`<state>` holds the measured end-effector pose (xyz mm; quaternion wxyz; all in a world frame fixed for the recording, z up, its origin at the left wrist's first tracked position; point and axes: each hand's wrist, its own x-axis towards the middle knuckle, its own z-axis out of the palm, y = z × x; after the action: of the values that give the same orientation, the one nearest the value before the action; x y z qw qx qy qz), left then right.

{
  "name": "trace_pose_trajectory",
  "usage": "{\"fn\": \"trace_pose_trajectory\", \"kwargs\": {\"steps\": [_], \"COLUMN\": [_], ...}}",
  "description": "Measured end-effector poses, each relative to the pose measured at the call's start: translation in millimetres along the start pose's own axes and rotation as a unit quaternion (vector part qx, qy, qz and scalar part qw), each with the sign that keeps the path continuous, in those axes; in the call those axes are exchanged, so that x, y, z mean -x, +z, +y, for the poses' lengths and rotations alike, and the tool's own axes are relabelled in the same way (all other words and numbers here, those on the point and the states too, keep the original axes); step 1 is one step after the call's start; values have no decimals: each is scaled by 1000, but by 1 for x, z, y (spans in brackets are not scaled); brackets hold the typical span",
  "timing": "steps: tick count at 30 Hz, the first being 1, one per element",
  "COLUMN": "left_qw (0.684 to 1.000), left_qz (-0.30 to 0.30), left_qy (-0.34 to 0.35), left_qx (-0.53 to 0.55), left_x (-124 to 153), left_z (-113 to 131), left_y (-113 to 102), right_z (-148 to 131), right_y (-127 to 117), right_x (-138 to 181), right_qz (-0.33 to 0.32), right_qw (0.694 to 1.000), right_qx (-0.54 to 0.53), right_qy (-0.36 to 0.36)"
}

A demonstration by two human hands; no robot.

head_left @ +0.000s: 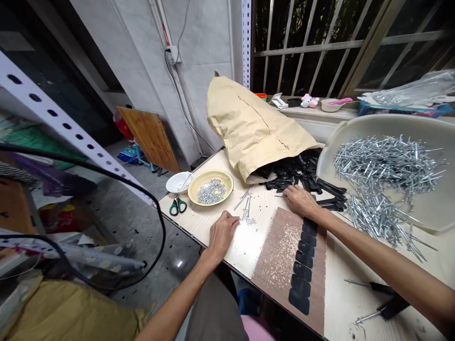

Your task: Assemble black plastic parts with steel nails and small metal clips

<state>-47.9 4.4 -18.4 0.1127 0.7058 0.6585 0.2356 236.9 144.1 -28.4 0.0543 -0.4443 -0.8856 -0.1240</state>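
Note:
My left hand [223,233] rests on the table, thumb and forefinger pinched together beside a small pile of metal rings or nuts [250,220]. Whatever is between those fingertips is too small to make out. Several long metal bolts [247,204] lie just behind that pile. My right hand [300,201] is closed at the edge of a heap of black plastic parts [304,169], and a thin metal rod [279,195] sticks out left of its fingers. Below its wrist, a row of black flat pieces [301,279] overlaps on a brown board [269,251].
A yellow bowl [228,192] of small metal pieces, a white dish [173,183] and green-handled scissors [177,205] stand at left. A paper sack [259,123] spills the black parts. At right is a large tub [391,215] of bolts; black parts with bolts [393,303] lie nearer me.

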Motion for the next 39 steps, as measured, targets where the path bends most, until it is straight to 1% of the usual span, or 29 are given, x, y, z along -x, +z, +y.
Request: {"fn": "trace_pose_trajectory", "kwargs": {"steps": [2, 5, 9, 12, 14, 15, 16, 17, 19, 20, 21, 22, 24, 25, 27, 33, 39], "left_qw": [1000, 999, 999, 1000, 992, 978, 954, 920, 836, 799, 769, 745, 716, 709, 706, 724, 735], "left_qz": [-13, -20, -23, -6, 11, 12, 4, -7, -30, -36, -40, -43, -47, -49, -50, -36, -50], "left_qy": [5, 9, 12, 4, -29, -61, -97, -133, -180, -187, -191, -192, -193, -192, -185, -163, -157], "left_qx": [-12, -33, -43, 22, 126, 200, 283, 369, 517, 570, 609, 637, 669, 676, 682, 669, 658], "left_x": [-1, -1, -1, -2, -2, -2, -1, 0, 3, 5, 7, 9, 12, 13, 13, 15, 16], "left_z": [2, 4, 5, 6, 10, 14, 19, 26, 44, 54, 63, 71, 85, 89, 96, 108, 116], "left_y": [-1, -2, -1, -1, -2, -3, -4, -5, -8, -9, -10, -11, -12, -12, -11, -7, -5], "right_z": [1, 0, -17, -43, -63, -74, -83, -92, -105, -110, -112, -114, -112, -111, -107, -103, -97], "right_y": [-4, -17, -46, -68, -80, -86, -91, -95, -100, -102, -103, -103, -104, -104, -104, -104, -103], "right_x": [3, 10, 20, 31, 40, 45, 50, 55, 63, 66, 70, 72, 77, 80, 85, 97, 99], "right_qz": [23, 77, 147, 161, 154, 148, 140, 132, 119, 113, 109, 106, 108, 111, 122, 172, 159], "right_qw": [999, 994, 980, 971, 966, 962, 958, 954, 948, 947, 947, 947, 948, 947, 945, 926, 933], "right_qx": [-22, -80, -136, -176, -209, -229, -249, -268, -294, -299, -301, -301, -300, -301, -302, -336, -322], "right_qy": [-1, -6, -5, -6, -10, -15, -20, -25, -30, -30, -28, -23, -13, -7, 1, 13, 33]}}
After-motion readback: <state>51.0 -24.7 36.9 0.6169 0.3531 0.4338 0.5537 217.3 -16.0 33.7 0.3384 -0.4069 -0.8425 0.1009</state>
